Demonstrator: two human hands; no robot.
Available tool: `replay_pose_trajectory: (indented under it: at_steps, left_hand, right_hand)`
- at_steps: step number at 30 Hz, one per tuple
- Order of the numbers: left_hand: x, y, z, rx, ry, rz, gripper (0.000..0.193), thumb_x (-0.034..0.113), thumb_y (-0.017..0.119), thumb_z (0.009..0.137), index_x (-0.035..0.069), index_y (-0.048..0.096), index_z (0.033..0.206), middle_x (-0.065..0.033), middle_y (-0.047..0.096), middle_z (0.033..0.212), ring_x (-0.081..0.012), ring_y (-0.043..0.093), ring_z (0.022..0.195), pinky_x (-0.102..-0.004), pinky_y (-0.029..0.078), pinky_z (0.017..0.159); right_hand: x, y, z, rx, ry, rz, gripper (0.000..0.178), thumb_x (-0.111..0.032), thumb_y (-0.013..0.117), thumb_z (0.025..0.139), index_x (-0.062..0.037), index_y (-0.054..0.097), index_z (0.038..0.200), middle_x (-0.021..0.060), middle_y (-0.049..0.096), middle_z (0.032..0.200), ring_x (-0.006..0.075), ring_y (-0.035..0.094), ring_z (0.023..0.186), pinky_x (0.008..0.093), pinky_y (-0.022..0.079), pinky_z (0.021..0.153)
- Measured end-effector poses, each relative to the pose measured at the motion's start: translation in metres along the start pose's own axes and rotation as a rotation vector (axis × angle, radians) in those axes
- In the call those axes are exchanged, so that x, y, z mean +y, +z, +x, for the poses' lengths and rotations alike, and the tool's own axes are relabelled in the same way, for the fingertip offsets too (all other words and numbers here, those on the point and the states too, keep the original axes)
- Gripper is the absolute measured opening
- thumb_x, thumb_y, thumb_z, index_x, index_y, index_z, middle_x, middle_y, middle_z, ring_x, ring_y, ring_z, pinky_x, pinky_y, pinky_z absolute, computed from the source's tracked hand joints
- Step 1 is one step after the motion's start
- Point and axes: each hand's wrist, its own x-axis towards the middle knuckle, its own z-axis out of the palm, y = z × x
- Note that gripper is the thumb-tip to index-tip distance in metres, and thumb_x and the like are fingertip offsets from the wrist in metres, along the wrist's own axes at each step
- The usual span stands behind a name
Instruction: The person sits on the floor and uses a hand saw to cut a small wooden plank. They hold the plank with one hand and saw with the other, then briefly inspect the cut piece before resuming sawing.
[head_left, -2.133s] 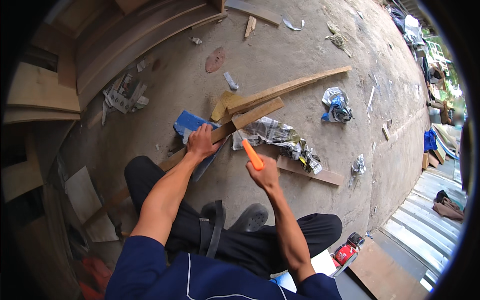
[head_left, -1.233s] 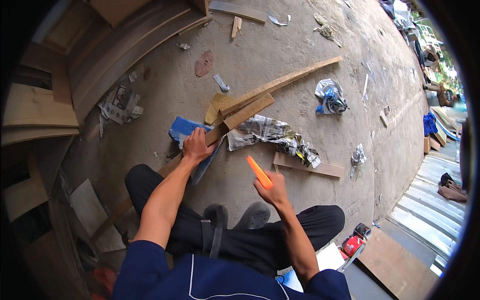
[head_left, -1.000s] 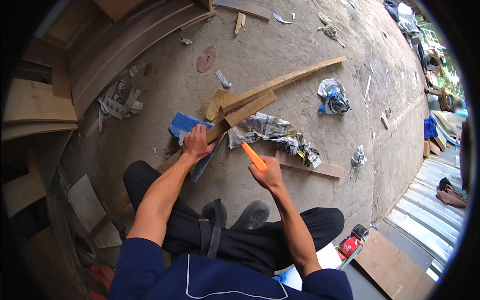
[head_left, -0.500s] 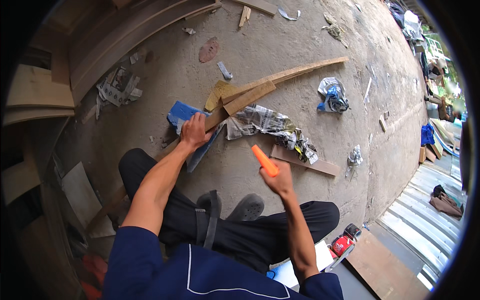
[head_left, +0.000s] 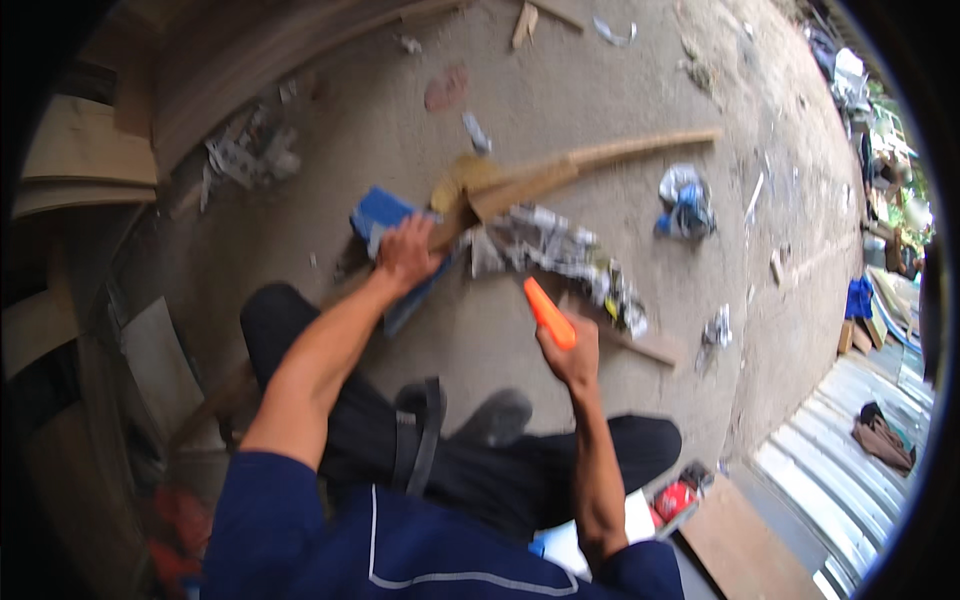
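1. Fingers of the right hand (head_left: 574,352) are curled tight around the lower end of an orange handle (head_left: 549,313); the handle sticks up and to the left out of the fist, raised above the ground and clear of everything below it. What is fixed to its other end is hidden by the hand.
2. Fingers of the left hand (head_left: 405,252) are spread narrow and pressed down flat on a wooden plank (head_left: 520,188), at the plank's near end, well apart from the orange handle.
3. Under and just beside the left hand lies a blue flat piece (head_left: 378,212), partly covered by the palm and the plank.
4. The plank runs up and to the right from the left hand; a longer thin wooden strip (head_left: 640,148) lies touching it along its far side.
5. Crumpled newspaper (head_left: 545,245) lies on the ground between the two hands, just beyond the tip of the orange handle.
6. Another board (head_left: 650,345) lies past the right hand, partly under the newspaper.
7. Below the arms, the person's crossed legs in black trousers (head_left: 400,440) rest on the concrete floor (head_left: 560,60).
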Motion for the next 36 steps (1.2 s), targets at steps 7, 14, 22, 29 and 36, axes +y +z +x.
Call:
replay_pose_trajectory:
  at_steps: [7, 14, 22, 29, 36]
  left_hand:
    - [-0.001, -0.011, 0.0, -0.076, -0.017, -0.033, 0.043, 0.04, 0.074, 0.078, 0.007, 0.057, 0.1, -0.0103, 0.056, 0.092, -0.0299, 0.06, 0.089, -0.0438, 0.049, 0.071]
    - [0.007, -0.005, -0.005, -0.115, -0.015, -0.06, 0.045, 0.034, 0.078, 0.075, 0.007, 0.058, 0.105, -0.0097, 0.057, 0.096, -0.0282, 0.059, 0.094, -0.0424, 0.047, 0.074]
    - [-0.001, -0.012, -0.001, -0.093, 0.014, -0.037, 0.044, 0.038, 0.075, 0.077, 0.007, 0.056, 0.103, -0.0101, 0.056, 0.092, -0.0303, 0.059, 0.091, -0.0431, 0.047, 0.073]
    - [0.0, -0.011, 0.007, -0.054, -0.029, -0.018, 0.043, 0.035, 0.075, 0.077, 0.007, 0.057, 0.104, -0.0094, 0.057, 0.095, -0.0284, 0.059, 0.094, -0.0432, 0.047, 0.076]
    - [-0.001, -0.008, 0.0, -0.078, 0.0, -0.029, 0.043, 0.036, 0.075, 0.076, 0.008, 0.058, 0.104, -0.009, 0.057, 0.097, -0.0279, 0.059, 0.094, -0.0428, 0.048, 0.076]
  right_hand:
    - [-0.017, -0.012, -0.042, -0.076, 0.148, 0.161, 0.017, -0.016, 0.065, 0.076, 0.0006, 0.063, 0.073, 0.0174, 0.055, 0.057, 0.0257, 0.057, 0.049, 0.0358, 0.046, 0.054]
    - [0.017, 0.046, 0.019, 0.014, -0.047, 0.107, 0.019, -0.018, 0.064, 0.076, 0.001, 0.061, 0.072, 0.018, 0.055, 0.058, 0.0276, 0.056, 0.049, 0.037, 0.045, 0.053]
    - [-0.004, 0.012, -0.038, -0.014, 0.105, 0.187, 0.022, -0.018, 0.064, 0.076, 0.0027, 0.061, 0.071, 0.0184, 0.055, 0.057, 0.0285, 0.056, 0.048, 0.0369, 0.045, 0.052]
    - [-0.009, 0.009, 0.023, -0.03, -0.007, 0.063, 0.022, -0.019, 0.065, 0.076, 0.0019, 0.061, 0.071, 0.0177, 0.055, 0.057, 0.0258, 0.055, 0.049, 0.035, 0.044, 0.053]
    - [0.004, 0.036, -0.019, -0.025, 0.09, 0.156, 0.02, -0.017, 0.064, 0.077, 0.002, 0.059, 0.071, 0.0124, 0.05, 0.054, 0.0172, 0.049, 0.048, 0.0322, 0.042, 0.052]
